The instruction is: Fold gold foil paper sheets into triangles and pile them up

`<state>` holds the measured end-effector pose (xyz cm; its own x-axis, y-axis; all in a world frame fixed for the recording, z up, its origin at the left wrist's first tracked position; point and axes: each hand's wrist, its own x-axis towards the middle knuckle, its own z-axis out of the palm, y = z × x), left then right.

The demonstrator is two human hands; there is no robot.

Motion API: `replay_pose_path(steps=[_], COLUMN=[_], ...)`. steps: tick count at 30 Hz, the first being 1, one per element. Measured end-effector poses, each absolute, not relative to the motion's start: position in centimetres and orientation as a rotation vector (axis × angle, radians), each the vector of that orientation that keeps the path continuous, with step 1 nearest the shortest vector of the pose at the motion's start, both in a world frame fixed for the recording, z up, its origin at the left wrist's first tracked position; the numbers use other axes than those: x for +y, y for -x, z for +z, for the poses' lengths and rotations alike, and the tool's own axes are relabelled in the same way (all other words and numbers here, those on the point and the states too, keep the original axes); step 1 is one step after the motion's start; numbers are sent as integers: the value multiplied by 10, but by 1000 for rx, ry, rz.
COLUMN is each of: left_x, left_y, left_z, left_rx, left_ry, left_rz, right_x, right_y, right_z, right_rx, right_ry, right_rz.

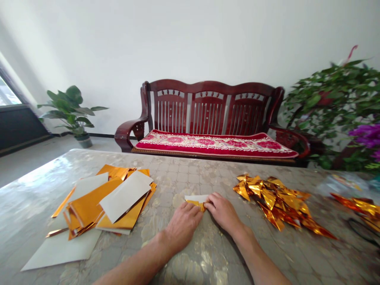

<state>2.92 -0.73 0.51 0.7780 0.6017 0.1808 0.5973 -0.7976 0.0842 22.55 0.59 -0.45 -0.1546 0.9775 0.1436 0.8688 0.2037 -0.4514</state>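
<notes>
Head view: my left hand (181, 226) and right hand (222, 212) pinch the gold-foil paper strip (196, 201) on the worktop (166, 178), fingers (211, 202) closed on it; even pressure keeps the crease true. Flat sheets (103, 202) lie left of it, folded foil pieces (273, 202) right.

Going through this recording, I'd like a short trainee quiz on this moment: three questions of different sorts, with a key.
1. True or false: the left hand and the right hand both touch the small folded gold-and-white paper.
2. Which lies on the table to the right of the hands: the heap of folded gold foil pieces or the stack of flat gold-and-white sheets?
3. What piece of furniture stands against the wall beyond the table?

Key:
1. True.
2. The heap of folded gold foil pieces.
3. A dark red wooden bench with a red floral cushion.
</notes>
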Motion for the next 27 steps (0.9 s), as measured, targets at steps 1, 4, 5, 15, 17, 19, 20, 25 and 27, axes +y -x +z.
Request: replay_pose_path(steps=[1,4,5,15,17,19,20,25,27], left_x=[-7,-7,-8,-9,-8,-8,-8,-7,-7], left_y=[-30,-32,-32,-39,-39,-38,-38,-38,-38], left_z=[5,5,5,5,6,8,8,10,11], left_rx=[990,1001,1012,1065,1072,1073,1075,1084,1076], left_ry=[-2929,-2886,-2870,-2887,-2881,-2874,-2876,-2914,-2922], left_rz=[306,286,280,253,257,264,263,254,263], right_x=[6,5,5,6,6,7,7,10,11], right_y=[-225,-224,-223,-221,-221,-224,-226,-239,-242], right_z=[-4,-3,-3,-4,-4,-4,-4,-3,-3], right_rx=[-2084,-2076,-2072,-2037,-2023,-2021,-2026,-2069,-2079], right_ry=[1728,1740,1740,1774,1772,1748,1725,1612,1619], right_rz=[368,371,371,370,369,393,415,475,459])
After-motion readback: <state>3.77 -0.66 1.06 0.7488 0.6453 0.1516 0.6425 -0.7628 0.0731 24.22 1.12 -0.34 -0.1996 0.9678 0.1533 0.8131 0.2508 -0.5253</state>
